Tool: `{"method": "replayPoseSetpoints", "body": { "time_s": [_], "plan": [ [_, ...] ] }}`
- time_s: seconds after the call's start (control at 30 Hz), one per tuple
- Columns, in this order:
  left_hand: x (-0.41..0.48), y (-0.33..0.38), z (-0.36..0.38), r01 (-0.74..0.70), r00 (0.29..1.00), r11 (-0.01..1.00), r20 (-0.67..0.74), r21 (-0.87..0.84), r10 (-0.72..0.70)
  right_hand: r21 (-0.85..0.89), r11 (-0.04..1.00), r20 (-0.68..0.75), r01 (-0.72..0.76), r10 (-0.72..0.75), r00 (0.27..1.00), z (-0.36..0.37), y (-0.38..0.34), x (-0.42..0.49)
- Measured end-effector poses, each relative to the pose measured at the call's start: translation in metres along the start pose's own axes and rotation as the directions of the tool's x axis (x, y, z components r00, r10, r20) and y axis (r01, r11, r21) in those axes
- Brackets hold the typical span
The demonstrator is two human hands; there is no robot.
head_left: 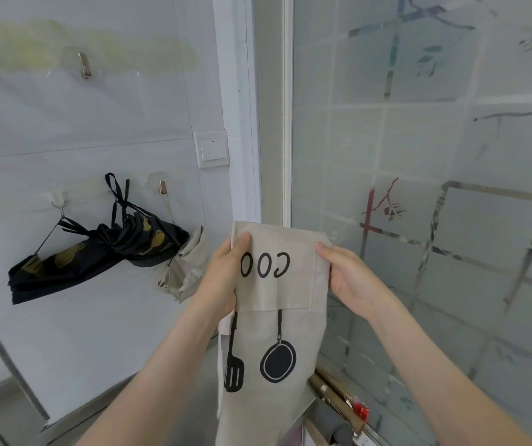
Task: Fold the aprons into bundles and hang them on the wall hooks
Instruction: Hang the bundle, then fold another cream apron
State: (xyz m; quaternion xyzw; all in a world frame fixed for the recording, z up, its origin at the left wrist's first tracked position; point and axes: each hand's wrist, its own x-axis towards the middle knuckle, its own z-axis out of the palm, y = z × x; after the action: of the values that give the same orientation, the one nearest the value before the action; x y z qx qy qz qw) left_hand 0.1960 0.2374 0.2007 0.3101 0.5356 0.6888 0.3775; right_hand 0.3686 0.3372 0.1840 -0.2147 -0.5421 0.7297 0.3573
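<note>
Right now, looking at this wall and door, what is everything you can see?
held apron: one, beige with black pan and spatula print, held up in front of the door frame.
black apron: one, black with gold-brown print, bundled, hanging by its straps from the lower hooks on the left wall.
beige bundle: one, beige, hanging just right of the black apron, touching it.
wall hooks: three plain to see, one metal above, one white and one metal below, left wall.
light switch: one, white, beside the door frame.
frosted glass panel: one, grey-white with grid lines, right.
left hand: one, grips the held apron's left edge.
right hand: one, pinches its right edge.
</note>
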Motion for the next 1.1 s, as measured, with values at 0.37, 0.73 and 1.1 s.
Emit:
{"method": "replayPoseSetpoints", "body": {
  "time_s": [0.37,0.73,1.1],
  "plan": [
    [0.001,0.009,-0.014,0.061,0.992,0.998,-0.11,0.027,-0.057,-0.231,0.952,-0.015,0.201,-0.21,0.977,0.019,0.002,0.008],
    [-0.013,0.007,-0.026,-0.16,0.987,0.987,0.009,0.026,0.159,0.005,0.994,0.051,0.107,-0.107,0.993,0.02,0.007,0.02],
    [-0.016,0.008,-0.042,-0.137,0.991,0.978,0.03,0.158,0.134,0.09,0.995,0.071,-0.031,0.024,0.997,0.035,0.016,0.027]
  ]
}}
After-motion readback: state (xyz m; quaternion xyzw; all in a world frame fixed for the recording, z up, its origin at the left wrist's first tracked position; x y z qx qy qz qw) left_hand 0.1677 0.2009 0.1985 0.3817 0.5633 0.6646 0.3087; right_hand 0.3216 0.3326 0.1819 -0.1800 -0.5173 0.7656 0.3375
